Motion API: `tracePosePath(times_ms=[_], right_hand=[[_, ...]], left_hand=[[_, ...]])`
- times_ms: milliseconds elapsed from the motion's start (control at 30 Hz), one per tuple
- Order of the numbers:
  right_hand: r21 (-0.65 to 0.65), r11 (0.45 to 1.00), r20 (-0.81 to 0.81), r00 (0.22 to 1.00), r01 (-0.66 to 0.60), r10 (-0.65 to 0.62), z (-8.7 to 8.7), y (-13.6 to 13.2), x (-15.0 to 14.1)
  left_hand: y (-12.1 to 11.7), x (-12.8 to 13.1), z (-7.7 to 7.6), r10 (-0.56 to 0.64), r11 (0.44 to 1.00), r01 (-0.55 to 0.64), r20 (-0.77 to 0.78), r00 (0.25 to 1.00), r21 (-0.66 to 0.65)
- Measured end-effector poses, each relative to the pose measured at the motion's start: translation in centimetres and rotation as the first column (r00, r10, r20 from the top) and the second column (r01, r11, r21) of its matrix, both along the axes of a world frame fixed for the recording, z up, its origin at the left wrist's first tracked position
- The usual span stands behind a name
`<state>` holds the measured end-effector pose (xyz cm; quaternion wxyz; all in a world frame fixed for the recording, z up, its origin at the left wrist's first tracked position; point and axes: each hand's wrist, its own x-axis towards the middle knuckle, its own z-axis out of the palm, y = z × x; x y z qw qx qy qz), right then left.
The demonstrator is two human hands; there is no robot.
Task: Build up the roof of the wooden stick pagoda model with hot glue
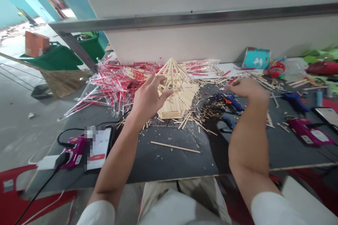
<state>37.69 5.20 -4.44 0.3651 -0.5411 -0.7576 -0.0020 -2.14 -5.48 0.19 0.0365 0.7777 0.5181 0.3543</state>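
Two white sleeves [98, 213]: nearest, at 7 and 5 o'clock around a pale, peaked model of thin wooden sticks [173, 104], the clock's centre.
Single stick [175, 147]: thin, straight, pale wood, lying on the dark grey tabletop [171, 167] at 6 o'clock.
Black-edged phone with a lit white screen [100, 147]: at 8 o'clock, beside a glossy purple box with black cables [74, 153].
Left hand [148, 95]: open and curved at 9 o'clock, thumb and fingers parted over the model's left side; whether they touch it cannot be told.
Right hand [248, 88]: raised at 3 o'clock, apart from the model, fingers bent inward; one cannot tell whether they pinch anything.
Stick model: mid-table, an open peaked frame above a flat, layered base, short loose sticks scattered around it.
Blue glue gun [236, 104]: at 3 o'clock, near dark, crumbly debris [213, 110].
Red-and-clear plastic wrappers [116, 88]: heaped from 9 to 10 o'clock.
Turquoise box [256, 58]: at 2 o'clock.
Grey metal rail [169, 20]: across a pale panel [185, 42] at 12 o'clock.
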Motion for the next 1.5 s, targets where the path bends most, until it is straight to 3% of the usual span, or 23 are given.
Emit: tracePosePath(times_ms=[67,133,200,300,433,600,1000,1133,1233,1333,1500], right_hand=[[-0.036,0.987,0.003,0.988,0.156,-0.156,2.2,-1.5,-2.7],[0.026,0.986,-0.107,0.981,0.167,-0.164,4.5,-3.1,-6.2],[0.065,0.998,-0.173,0.985,0.002,0.009,6.4,-4.5,-10.0],[0.068,0.972,-0.175,0.957,-0.223,0.232,8.3,-5.0,-14.7],[-0.030,0.940,-0.093,0.937,-0.340,0.336,9.8,-3.2,-17.8],[-0.108,0.928,-0.002,0.933,-0.358,0.359,10.7,-1.2,-18.7],[-0.068,0.943,-0.044,0.946,-0.324,0.322,12.4,-0.8,-19.5],[0.068,0.960,-0.050,0.960,-0.272,0.275,13.1,-0.2,-19.3],[0.174,0.960,-0.143,0.959,-0.218,0.244,13.4,0.0,-18.0],[0.220,0.956,-0.288,0.924,-0.194,0.254,12.6,-0.8,-16.3],[0.241,0.964,-0.528,0.818,-0.113,0.228,9.6,-3.1,-15.1]], left_hand=[[0.0,-0.1,0.1,-0.003,1.000,0.003,-0.003,1.000,0.002],[0.0,-0.3,0.2,-0.013,1.000,0.013,-0.004,1.000,-0.001],[0.0,-0.3,0.4,-0.023,1.000,0.023,-0.007,1.000,-0.007],[0.0,-0.4,0.6,-0.025,1.000,0.025,-0.015,1.000,-0.008],[0.1,-0.4,0.6,-0.034,0.999,0.034,-0.015,0.999,0.000],[0.1,-0.4,0.6,-0.040,0.999,0.040,-0.016,0.999,0.010],[0.2,-0.4,0.5,-0.038,0.999,0.038,-0.045,0.998,0.004],[0.2,-0.4,0.6,-0.034,0.999,0.034,-0.043,0.998,-0.010],[0.0,-0.5,0.8,-0.056,0.998,0.056,-0.019,0.998,-0.021],[0.0,-1.0,1.1,-0.050,0.999,0.050,0.014,0.999,0.011],[0.1,-2.5,1.6,0.007,0.999,-0.011,0.096,0.995,0.045]])
